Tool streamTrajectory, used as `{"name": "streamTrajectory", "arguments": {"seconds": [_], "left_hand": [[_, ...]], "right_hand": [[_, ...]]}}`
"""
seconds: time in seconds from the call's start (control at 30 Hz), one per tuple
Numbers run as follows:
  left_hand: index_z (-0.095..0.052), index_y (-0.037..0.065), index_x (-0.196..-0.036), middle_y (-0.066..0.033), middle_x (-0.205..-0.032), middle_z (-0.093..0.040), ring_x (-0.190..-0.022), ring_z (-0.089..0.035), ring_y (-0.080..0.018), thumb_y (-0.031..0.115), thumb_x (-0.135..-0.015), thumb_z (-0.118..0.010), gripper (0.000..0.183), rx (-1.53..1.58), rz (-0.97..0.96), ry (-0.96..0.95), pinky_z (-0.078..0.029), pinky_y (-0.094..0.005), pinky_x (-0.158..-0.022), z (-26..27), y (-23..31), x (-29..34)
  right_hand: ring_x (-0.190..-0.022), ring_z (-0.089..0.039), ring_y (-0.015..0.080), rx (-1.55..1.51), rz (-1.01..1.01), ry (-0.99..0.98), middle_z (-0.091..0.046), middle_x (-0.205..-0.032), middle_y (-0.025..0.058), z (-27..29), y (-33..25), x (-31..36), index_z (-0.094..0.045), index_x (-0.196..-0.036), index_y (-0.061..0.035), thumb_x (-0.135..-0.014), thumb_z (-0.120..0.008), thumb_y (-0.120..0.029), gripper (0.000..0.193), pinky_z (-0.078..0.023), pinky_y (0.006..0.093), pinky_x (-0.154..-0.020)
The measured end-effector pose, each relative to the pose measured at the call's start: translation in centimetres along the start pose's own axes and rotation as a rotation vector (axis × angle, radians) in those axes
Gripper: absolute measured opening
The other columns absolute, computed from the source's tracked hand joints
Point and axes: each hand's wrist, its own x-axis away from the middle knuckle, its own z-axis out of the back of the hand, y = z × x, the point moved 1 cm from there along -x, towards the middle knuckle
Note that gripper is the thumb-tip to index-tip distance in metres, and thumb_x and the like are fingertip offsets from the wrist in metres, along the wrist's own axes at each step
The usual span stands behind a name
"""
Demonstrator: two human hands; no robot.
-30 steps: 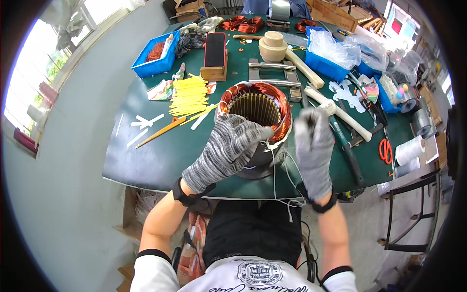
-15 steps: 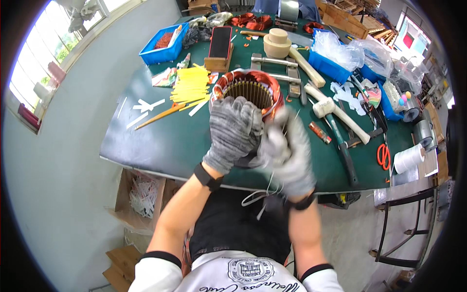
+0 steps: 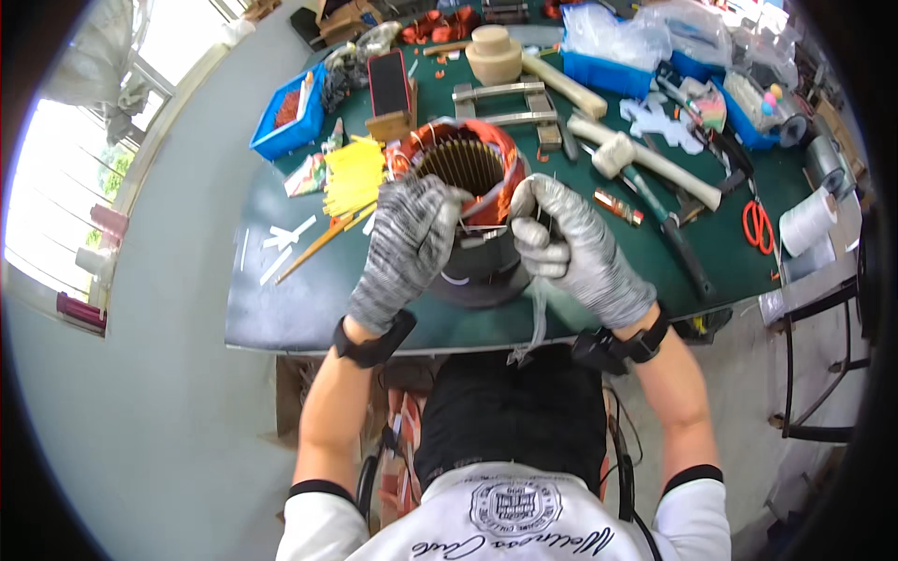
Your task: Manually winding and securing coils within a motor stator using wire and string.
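Head view: stator (image 3: pixel 465 161) upright, axis near vertical, open upward; right hand (image 3: pixel 575 245) pinches cord (image 3: pixel 540 313); left hand (image 3: pixel 410 245) grip unclear.

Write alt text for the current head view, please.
A person's gloved left hand and right hand are at the near rim of a copper-wound stator at a green table; yellow strips lie left, a white spool right.

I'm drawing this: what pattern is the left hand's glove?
Dark and light grey streaks cover the glove on the left hand, clearest in the head view.
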Motion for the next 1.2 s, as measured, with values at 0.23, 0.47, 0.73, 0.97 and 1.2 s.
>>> {"name": "streamTrajectory", "arguments": {"seconds": [0.23, 0.47, 0.73, 0.97, 1.2], "left_hand": [[-0.067, 0.005, -0.094, -0.0089, -0.074, -0.057, -0.073, -0.052, -0.027, 0.023, -0.076, -0.071, 0.026, 0.073, 0.135, -0.188, -0.039, -0.0378, -0.073, 0.5, 0.6, -2.3], [-0.066, 0.003, -0.09, -0.0146, -0.074, -0.063, -0.068, -0.062, -0.0301, 0.023, -0.076, -0.072, 0.026, 0.038, 0.165, -0.302, -0.049, -0.0369, -0.063, 1.9, 0.4, -3.4], [-0.062, 0.006, -0.099, -0.0141, -0.073, -0.063, -0.064, -0.062, -0.0308, 0.03, -0.079, -0.068, 0.031, 0.012, 0.124, -0.348, -0.05, -0.0362, -0.062, 1.0, -0.1, -3.8], [-0.056, 0.005, -0.118, -0.0245, -0.133, -0.045, -0.128, -0.037, -0.0392, 0.044, -0.075, -0.07, 0.06, -0.33, 0.153, -0.367, -0.023, -0.0511, -0.108, 0.8, -0.1, -2.7], [-0.023, 0.002, -0.143, -0.0137, -0.151, -0.024, -0.142, -0.014, -0.0352, 0.052, -0.07, -0.068, 0.099, -0.567, 0.122, -0.001, 0.0, -0.055, -0.112, 1.0, 1.8, -2.3]], "right_hand": [[-0.073, -0.055, 0.0106, 0.688, 0.167, 0.064, -0.061, -0.091, 0.004, 5.3, -6.9, -0.5, -0.056, -0.112, -0.0009, -0.093, -0.054, -0.028, 0.033, -0.046, 0.024, -0.064], [-0.097, -0.056, 0.0306, 1.827, 0.812, 0.42, -0.061, -0.106, 0.0161, 0.6, -0.2, 3.4, -0.062, -0.112, -0.0048, -0.086, -0.051, -0.001, 0.028, -0.046, 0.0378, -0.086], [-0.092, -0.055, 0.029, 1.748, 0.908, 0.542, -0.054, -0.102, 0.016, -0.6, 4.9, -0.8, -0.055, -0.119, -0.0099, -0.079, -0.058, 0.003, 0.043, -0.048, 0.0383, -0.074], [-0.052, -0.051, 0.0108, 0.309, 0.348, 0.401, -0.057, -0.087, 0.0086, 0.3, 6.6, 3.6, -0.046, -0.124, -0.0048, -0.096, -0.047, -0.022, 0.033, -0.045, 0.0206, -0.05], [-0.11, -0.054, 0.0314, 1.553, 0.589, 0.093, -0.057, -0.115, 0.0177, -4.6, 0.1, 1.9, -0.056, -0.114, 0.0003, -0.084, -0.054, 0.001, 0.03, -0.045, 0.0399, -0.092]]}}
